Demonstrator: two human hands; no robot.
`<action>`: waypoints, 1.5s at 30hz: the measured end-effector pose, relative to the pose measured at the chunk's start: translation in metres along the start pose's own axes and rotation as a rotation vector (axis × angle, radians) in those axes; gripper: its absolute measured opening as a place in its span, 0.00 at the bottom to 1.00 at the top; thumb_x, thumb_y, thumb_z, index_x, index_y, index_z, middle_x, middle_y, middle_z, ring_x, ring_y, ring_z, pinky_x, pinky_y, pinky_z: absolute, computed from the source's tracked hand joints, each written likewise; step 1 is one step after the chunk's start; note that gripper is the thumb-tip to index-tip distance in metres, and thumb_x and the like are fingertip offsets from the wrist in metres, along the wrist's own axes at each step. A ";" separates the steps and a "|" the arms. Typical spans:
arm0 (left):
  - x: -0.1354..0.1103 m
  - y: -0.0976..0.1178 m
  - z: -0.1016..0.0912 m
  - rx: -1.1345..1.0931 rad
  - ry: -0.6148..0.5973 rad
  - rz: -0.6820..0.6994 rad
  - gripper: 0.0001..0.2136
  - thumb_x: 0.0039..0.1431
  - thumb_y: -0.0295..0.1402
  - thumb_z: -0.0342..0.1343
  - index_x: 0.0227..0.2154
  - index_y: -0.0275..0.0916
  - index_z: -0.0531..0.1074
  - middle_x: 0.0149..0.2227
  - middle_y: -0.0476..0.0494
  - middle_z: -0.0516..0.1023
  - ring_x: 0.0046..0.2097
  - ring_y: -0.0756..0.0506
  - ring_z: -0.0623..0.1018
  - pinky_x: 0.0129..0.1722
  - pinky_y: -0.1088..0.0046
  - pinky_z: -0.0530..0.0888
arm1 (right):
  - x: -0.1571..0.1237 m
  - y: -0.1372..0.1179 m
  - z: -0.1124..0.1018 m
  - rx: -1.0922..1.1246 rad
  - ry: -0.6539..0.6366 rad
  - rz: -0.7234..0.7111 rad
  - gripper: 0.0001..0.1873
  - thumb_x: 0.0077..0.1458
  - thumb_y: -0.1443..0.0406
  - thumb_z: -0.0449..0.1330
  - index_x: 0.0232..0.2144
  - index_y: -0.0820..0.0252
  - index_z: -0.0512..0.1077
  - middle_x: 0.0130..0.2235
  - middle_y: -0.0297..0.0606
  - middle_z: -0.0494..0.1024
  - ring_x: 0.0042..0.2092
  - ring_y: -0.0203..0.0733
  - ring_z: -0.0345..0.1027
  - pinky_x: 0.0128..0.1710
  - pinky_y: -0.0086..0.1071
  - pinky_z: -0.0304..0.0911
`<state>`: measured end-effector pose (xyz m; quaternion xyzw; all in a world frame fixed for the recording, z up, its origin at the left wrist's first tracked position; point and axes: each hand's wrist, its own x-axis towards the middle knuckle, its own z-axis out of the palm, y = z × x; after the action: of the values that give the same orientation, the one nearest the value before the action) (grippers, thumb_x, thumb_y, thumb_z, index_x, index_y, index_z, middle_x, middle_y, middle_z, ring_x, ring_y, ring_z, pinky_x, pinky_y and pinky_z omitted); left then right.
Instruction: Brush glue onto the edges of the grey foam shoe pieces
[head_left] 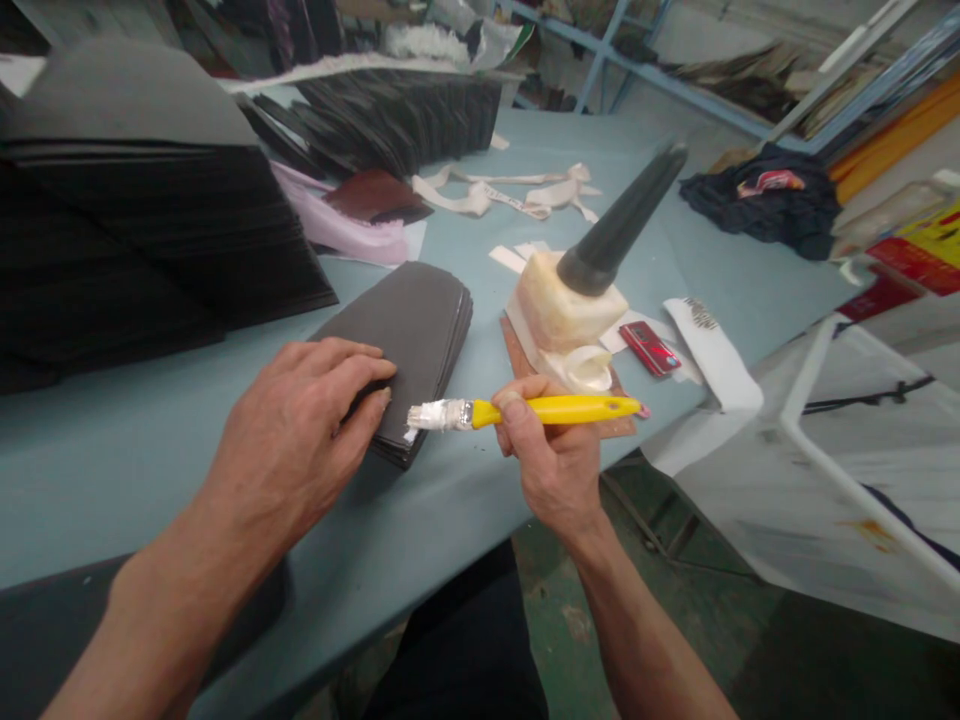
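My right hand [555, 450] grips a yellow-handled paintbrush [570, 408], its bristles coated in white and pointing left. The brush tip is at the near right corner of a stack of dark grey flat pieces [405, 320], where a small white smear shows. On the left side of that stack, my left hand [307, 420] has its fingers and thumb curled together at the edge of the pieces; part of what they pinch is hidden. Right of the stack stands a cream, glue-crusted container [562, 310] with a dark tapered cone [622, 225] rising from its top.
Tall piles of black pieces [150, 240] fill the left, with more black pieces [405, 115] behind. White strips [517, 195], a pink cloth [345, 225] and a red packet [649, 348] lie on the blue table [90, 440]. A white-sided bin [825, 500] stands at the right.
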<state>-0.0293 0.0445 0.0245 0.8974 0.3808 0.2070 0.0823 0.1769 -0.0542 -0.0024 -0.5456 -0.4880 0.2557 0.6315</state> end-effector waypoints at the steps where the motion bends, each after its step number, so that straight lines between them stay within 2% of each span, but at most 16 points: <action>1: 0.000 0.000 0.000 0.002 -0.001 -0.004 0.20 0.72 0.40 0.45 0.50 0.38 0.80 0.53 0.33 0.84 0.56 0.31 0.81 0.59 0.45 0.77 | 0.001 0.002 0.000 -0.005 0.006 -0.006 0.09 0.67 0.59 0.64 0.34 0.57 0.75 0.23 0.24 0.67 0.25 0.31 0.63 0.26 0.27 0.62; 15: -0.003 0.000 0.001 -0.006 0.033 0.000 0.21 0.73 0.41 0.45 0.51 0.37 0.81 0.53 0.34 0.84 0.55 0.31 0.81 0.58 0.45 0.79 | 0.020 0.014 -0.001 -0.101 0.053 -0.104 0.09 0.68 0.60 0.63 0.35 0.56 0.77 0.26 0.26 0.71 0.26 0.31 0.62 0.27 0.29 0.60; 22: -0.004 -0.002 0.002 -0.020 0.026 -0.026 0.21 0.72 0.42 0.46 0.51 0.40 0.81 0.54 0.35 0.84 0.56 0.31 0.80 0.59 0.45 0.78 | 0.032 0.026 -0.002 -0.129 0.078 -0.109 0.12 0.68 0.56 0.64 0.37 0.56 0.77 0.27 0.28 0.72 0.27 0.32 0.63 0.27 0.30 0.59; 31: -0.007 -0.002 0.003 -0.017 0.049 -0.021 0.19 0.72 0.43 0.45 0.49 0.42 0.81 0.54 0.37 0.84 0.57 0.32 0.80 0.60 0.47 0.78 | 0.055 0.030 -0.001 -0.124 0.113 -0.144 0.12 0.68 0.56 0.63 0.35 0.57 0.75 0.24 0.25 0.68 0.25 0.31 0.59 0.25 0.29 0.58; 45: -0.011 -0.002 0.007 -0.018 0.059 -0.034 0.19 0.74 0.44 0.45 0.51 0.45 0.79 0.57 0.39 0.83 0.57 0.31 0.80 0.59 0.45 0.78 | 0.088 0.033 -0.002 -0.211 0.081 -0.150 0.12 0.67 0.56 0.63 0.36 0.57 0.75 0.25 0.26 0.72 0.25 0.31 0.62 0.25 0.29 0.57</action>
<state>-0.0346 0.0382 0.0139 0.8835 0.3963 0.2356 0.0826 0.2203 0.0288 -0.0037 -0.5809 -0.5259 0.1329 0.6069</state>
